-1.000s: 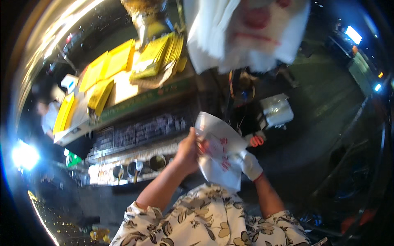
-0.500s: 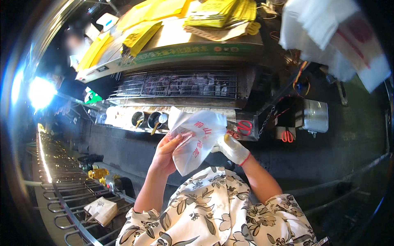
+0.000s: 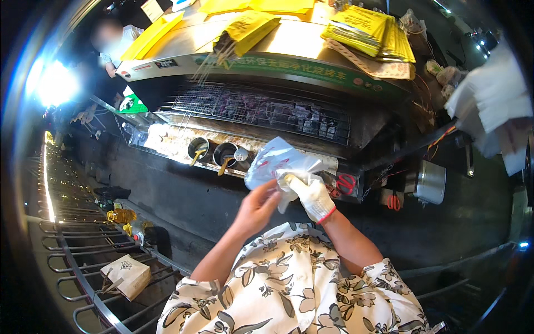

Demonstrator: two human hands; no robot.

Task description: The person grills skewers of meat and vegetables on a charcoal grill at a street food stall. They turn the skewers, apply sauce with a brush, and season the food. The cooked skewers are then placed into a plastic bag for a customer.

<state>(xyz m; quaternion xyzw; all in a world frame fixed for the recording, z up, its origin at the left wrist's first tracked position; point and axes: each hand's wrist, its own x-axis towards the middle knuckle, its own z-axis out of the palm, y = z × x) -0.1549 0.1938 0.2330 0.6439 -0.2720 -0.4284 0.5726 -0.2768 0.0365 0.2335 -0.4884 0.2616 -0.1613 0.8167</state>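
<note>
A thin white plastic bag (image 3: 272, 162) with red print is held up in front of my chest, its upper part spread and its lower part crumpled. My right hand (image 3: 311, 196), in a white knit glove with a red cuff, is closed on the crumpled part, thumb on top. Bare, my left hand (image 3: 257, 207) has its fingers bent together at the bag's lower left side; they are slightly smeared, and their tips touch the plastic. Just past the bag, two dark pots (image 3: 225, 153) with yellowish handles stand on a narrow shelf (image 3: 169, 146).
A charcoal grill (image 3: 278, 114) with wire grates lies beyond the shelf. Yellow packets (image 3: 361, 28) cover its top. Red-handled scissors (image 3: 345, 183) and a metal box (image 3: 431, 181) are at right, below hanging white bags (image 3: 489, 94). A paper bag (image 3: 127, 276) rests on the left rack.
My left hand has shifted from the bag's left side toward its crumpled lower part, near my right hand. The bag has bunched up and tilted. My view has turned, moving the grill within it.
</note>
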